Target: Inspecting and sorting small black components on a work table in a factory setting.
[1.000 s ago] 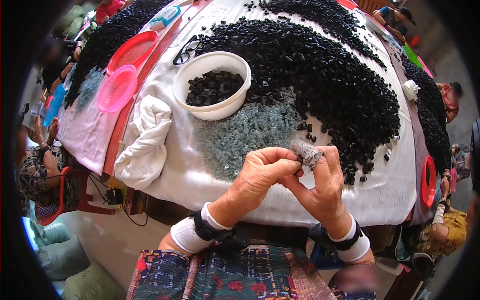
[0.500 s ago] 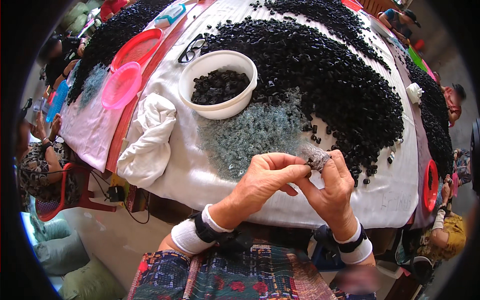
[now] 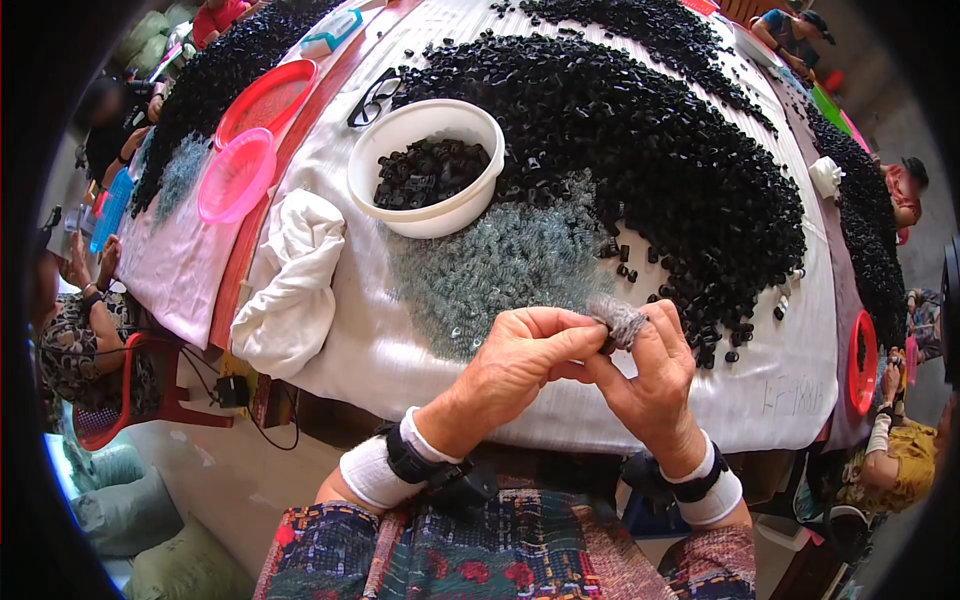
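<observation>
My left hand and my right hand meet fingertip to fingertip over the near part of the cloth. Pinched between them is a small black piece, mostly hidden by the fingers. A bundle of thin grey coils sticks out from my right fingers, which are closed round it. Just beyond my hands lies a heap of clear grey-blue coil springs. Behind it spreads a large heap of short black cylindrical parts. The white tub, left of that heap, holds more black parts.
A crumpled white cloth and black-framed glasses lie left of the tub. Farther left are a pink basket and a red tray. Other people work at both sides; a red chair stands at lower left.
My hands have drawn slightly left and closer together, with the fingertips now covering more of the black piece. The view has shifted a little; the heaps look the same.
</observation>
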`<action>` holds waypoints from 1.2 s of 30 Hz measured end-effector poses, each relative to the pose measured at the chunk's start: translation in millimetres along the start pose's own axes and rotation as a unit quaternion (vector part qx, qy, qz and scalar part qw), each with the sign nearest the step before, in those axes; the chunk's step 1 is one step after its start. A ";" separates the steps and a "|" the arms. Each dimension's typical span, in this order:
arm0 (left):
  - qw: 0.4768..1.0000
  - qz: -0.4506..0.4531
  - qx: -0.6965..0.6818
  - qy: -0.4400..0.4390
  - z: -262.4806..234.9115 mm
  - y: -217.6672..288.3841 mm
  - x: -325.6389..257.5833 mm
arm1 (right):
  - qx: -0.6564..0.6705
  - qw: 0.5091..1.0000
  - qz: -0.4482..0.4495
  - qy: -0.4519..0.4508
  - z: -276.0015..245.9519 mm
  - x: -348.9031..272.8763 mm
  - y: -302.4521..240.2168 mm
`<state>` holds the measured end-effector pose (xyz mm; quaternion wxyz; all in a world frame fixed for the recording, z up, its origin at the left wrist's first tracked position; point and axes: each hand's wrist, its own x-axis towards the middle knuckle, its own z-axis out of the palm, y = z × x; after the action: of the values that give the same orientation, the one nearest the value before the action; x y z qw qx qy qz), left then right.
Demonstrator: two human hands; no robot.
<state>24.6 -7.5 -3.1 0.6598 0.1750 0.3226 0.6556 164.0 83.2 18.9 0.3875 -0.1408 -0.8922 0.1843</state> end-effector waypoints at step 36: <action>0.975 0.147 -0.083 0.148 -25.4 66.8 12.6 | 0.018 0.978 0.209 0.016 -38.9 7.3 61.9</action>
<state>-43.2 5.2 19.6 0.5139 0.0664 0.3318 0.7883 194.7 149.9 21.0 0.3570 -0.3205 -0.8332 0.2752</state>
